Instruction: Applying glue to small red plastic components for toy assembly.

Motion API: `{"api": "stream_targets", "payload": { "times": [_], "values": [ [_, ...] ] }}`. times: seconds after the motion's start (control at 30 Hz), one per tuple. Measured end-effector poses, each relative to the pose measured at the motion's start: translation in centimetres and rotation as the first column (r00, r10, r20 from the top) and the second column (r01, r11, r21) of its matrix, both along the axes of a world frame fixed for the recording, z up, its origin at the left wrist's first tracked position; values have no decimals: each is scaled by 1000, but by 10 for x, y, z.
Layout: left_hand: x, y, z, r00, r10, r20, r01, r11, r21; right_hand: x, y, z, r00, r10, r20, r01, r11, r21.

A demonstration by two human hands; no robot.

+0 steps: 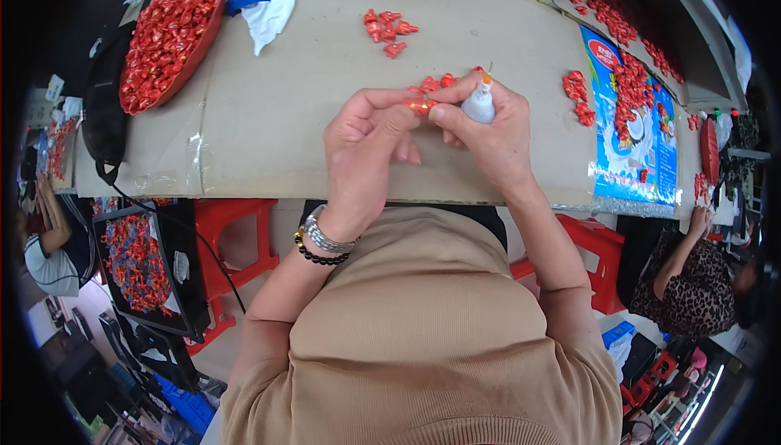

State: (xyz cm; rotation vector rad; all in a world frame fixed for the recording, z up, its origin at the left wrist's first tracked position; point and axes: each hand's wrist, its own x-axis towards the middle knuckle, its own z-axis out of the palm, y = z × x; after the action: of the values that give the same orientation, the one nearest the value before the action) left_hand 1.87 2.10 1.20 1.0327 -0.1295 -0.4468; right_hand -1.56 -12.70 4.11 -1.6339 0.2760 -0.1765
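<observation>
Near the front edge of the tabletop (277, 144), a small red piece (421, 107) was held.
Left fingers (398, 122) pinched it closely; right fingers (452, 119), nearly closed at its end, also gripped a white bottle (479, 106), orange nozzle (486, 78) upward. Sound work likely required a light, steady pinch.

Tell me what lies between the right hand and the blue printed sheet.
In the head view, bare tabletop beside the right hand, then a small group of red pieces by the blue sheet.

The left hand (358, 140) pinches a red trinket (420, 106) over a table (285, 136); the right hand (503, 134) holds a white bottle (478, 106). Similar trinkets (169, 38) fill a red bowl (200, 57).
</observation>
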Motion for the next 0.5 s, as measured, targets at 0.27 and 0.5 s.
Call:
{"api": "stream_targets", "payload": {
  "times": [0.27,0.5],
  "values": [
    [7,17,5,928,-184,324,70,940,335,-14,11,-13,996,-89,27,85,987,133],
    [-8,17,0,920,-148,362,103,985,142,-29,24,-25,981,-161,103,133,962,238]
  ]
}}
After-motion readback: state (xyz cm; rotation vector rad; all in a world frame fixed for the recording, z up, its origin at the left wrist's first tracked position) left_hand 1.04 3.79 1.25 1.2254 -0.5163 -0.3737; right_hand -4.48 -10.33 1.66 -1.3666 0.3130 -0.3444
